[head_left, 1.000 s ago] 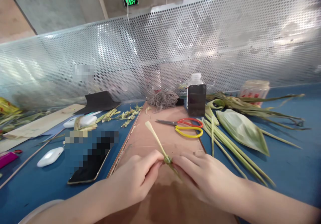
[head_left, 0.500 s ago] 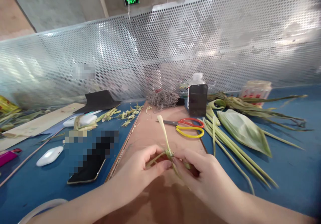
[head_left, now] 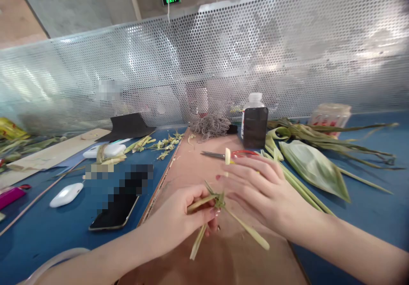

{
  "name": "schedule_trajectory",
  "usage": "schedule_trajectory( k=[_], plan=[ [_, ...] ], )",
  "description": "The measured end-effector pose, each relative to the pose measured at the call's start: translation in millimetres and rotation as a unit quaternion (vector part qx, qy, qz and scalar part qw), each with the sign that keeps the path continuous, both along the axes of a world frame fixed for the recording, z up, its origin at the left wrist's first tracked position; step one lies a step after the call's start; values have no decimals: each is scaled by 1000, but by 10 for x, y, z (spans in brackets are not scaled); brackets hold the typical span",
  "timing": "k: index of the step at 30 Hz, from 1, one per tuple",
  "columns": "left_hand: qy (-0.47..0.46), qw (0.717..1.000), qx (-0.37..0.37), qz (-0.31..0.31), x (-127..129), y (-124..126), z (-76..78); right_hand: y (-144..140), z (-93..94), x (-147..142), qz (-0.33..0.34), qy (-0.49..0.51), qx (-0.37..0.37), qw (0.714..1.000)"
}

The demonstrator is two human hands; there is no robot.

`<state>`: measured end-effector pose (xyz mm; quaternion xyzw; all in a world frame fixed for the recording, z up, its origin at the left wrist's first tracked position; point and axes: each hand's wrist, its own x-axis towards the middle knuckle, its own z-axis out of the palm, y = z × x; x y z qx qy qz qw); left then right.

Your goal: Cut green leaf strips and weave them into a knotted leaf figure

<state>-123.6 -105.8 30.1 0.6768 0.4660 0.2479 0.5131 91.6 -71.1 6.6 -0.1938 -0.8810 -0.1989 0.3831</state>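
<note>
Bare board (head_left: pixel 191 165) left of the scissors (head_left: pixel 220 154) lies open; bottle (head_left: pixel 254 125) and leaves (head_left: pixel 315 165) crowd the right.
</note>
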Motion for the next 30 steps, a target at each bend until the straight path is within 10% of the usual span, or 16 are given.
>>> schedule_trajectory(
  k=[12, 19, 30],
  plan=[
    [-82, 982, 83, 147, -27, 67, -47, -82, -137, -48, 3, -1, -183, 983],
    [162, 931, 326, 24, -83, -49, -58, -179, -145, -86, -14, -25, -165, 986],
    [209, 892, 401, -9, -63, -95, -16, -253, -158, -60, 4, -82, -108, 991]
  ],
)
